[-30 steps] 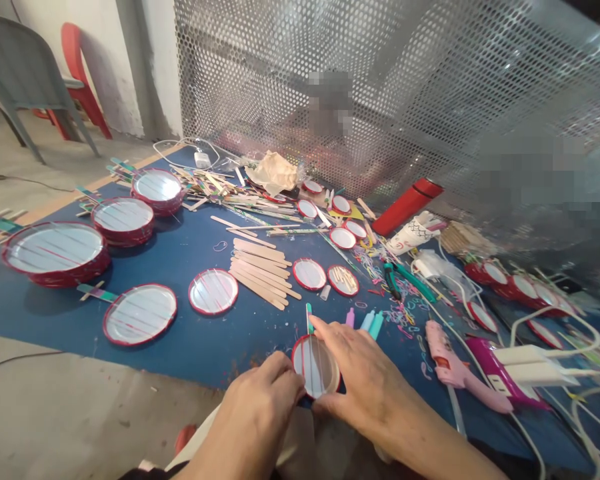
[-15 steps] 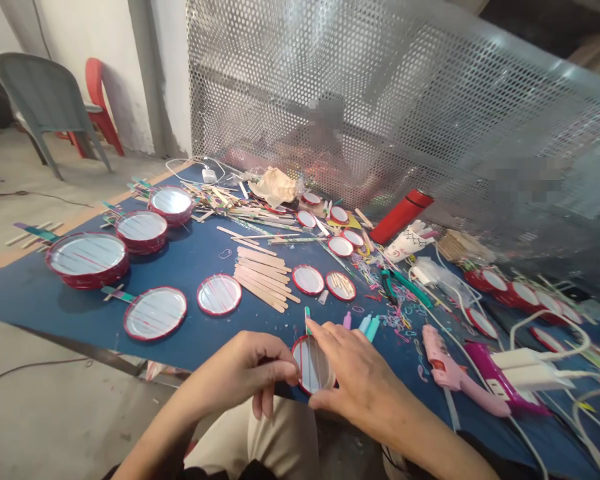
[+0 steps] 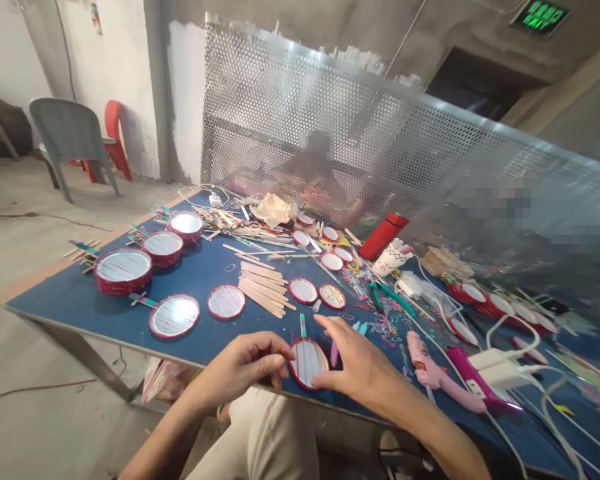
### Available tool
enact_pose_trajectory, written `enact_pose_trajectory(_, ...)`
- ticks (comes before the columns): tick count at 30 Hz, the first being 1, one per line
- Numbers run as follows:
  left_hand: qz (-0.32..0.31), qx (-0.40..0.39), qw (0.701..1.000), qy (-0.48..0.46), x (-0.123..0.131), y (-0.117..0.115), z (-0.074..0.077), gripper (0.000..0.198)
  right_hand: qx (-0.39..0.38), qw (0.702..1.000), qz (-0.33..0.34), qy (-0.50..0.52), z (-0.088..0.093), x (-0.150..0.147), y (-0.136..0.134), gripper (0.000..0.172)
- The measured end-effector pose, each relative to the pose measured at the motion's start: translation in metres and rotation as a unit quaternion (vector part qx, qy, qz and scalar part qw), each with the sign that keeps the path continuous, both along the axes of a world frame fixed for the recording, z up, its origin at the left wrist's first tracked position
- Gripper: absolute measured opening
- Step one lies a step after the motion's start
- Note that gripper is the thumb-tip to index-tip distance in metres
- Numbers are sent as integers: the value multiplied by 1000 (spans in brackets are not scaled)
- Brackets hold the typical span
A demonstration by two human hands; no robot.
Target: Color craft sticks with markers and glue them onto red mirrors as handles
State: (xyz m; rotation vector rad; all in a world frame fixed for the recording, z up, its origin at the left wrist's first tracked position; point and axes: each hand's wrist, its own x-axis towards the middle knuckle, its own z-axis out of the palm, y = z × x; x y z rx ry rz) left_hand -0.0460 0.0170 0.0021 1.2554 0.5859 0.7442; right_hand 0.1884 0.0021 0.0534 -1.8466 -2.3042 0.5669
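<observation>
Red-rimmed disc [image 3: 307, 365]: here it is, flat at the near edge of the table between the two hands, a round whitish face crossed lengthwise by thin dark and red lines.
Handle [image 3: 303, 325]: a slim, flat green strip, pointing away from the disc's far rim.
Left hand [image 3: 255, 363]: curled at the disc's left rim, thumb and forefinger close together; whether they pinch anything, I can't tell.
Right hand [image 3: 357, 357]: spread wide, thumb tip right by the near right rim, fingers arched over the table; contact is unclear.
Purple tube [image 3: 335, 355]: smooth, lying between the disc and the right palm.
Craft sticks [image 3: 263, 287]: pale, flat wood with rounded ends, fanned out farther off.
Stacked discs [image 3: 123, 272]: over on the left, glossy red sides, sticks poking out.
Glue gun [image 3: 420, 360]: pink and smooth, right of the right hand.
Elastic loops [image 3: 390, 320]: a thin, multicoloured tangle beyond it.
Bottle [image 3: 384, 236]: red cylinder, leaning at the far side.
Metal sheet [image 3: 260, 100]: shiny, punched with round holes, rising behind everything.
</observation>
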Motion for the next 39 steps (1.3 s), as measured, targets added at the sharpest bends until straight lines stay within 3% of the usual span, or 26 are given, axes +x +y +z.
enact_pose_trajectory(3, 2, 1, 1000, -7, 0, 0, -1, 58, -7, 1000, -8, -14, -1, 1, -6, 82)
enact_pose_trajectory(9, 16, 2, 1000, -26, 0, -1, 0, 56, -38, 999, -13, -12, -8, -10, -13, 100)
enact_pose_trajectory(21, 46, 6, 999, -18, 1, -4, 3, 56, 37, 997, -15, 69, -22, -2, -14, 96)
enact_pose_trajectory(27, 51, 8, 998, -20, 2, -5, 5, 57, 28, 999, 5, 22, -25, -10, -13, 93)
enact_pose_trajectory(30, 53, 14, 998, -24, 2, -5, 4, 57, 22, 999, 25, 7, -12, -5, -8, 83)
enact_pose_trajectory(34, 57, 39, 998, 4, 1, -3, 2, 59, 104, 995, -15, 0, 22, 21, 13, 23)
enact_pose_trajectory(37, 51, 62, 996, 43, 0, -2, 1, 62, 159, 982, -90, -54, 41, 45, 36, 27)
enact_pose_trajectory(39, 18, 67, 996, 61, -2, -1, 1, 64, 160, 975, -126, -91, 44, 59, 50, 30)
